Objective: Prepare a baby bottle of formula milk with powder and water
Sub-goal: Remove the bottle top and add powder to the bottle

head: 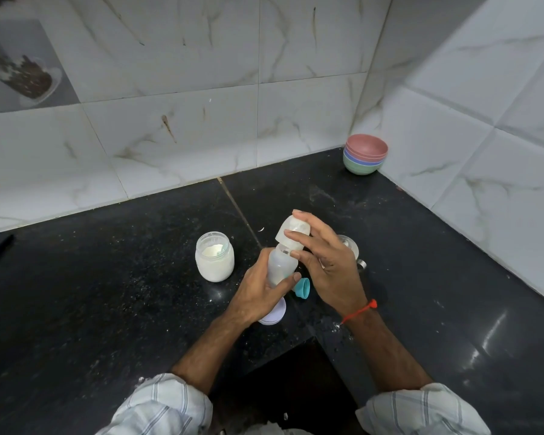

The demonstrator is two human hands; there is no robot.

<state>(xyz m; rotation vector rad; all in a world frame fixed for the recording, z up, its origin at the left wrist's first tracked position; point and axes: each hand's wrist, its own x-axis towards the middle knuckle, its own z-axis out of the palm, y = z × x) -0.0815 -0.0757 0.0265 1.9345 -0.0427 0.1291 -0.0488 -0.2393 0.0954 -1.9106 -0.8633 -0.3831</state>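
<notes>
Powder jar (214, 256) left of the hands; bowls (365, 153) in counter's (107, 293) back corner. Left hand (258, 291) grips baby bottle (281, 262) mid-counter, tilted, cap end up-right; right hand (324, 262) grasps cap (294, 232).

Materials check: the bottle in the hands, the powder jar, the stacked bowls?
Translucent baby bottle: likely frosted plastic or silicone, cloudy and matte. Clear jar of white powder: probably glass, with a thick rounded wall, though plastic is possible. Stack of pink, blue and green bowls: opaque matte plastic or similar, dull even colour.
</notes>
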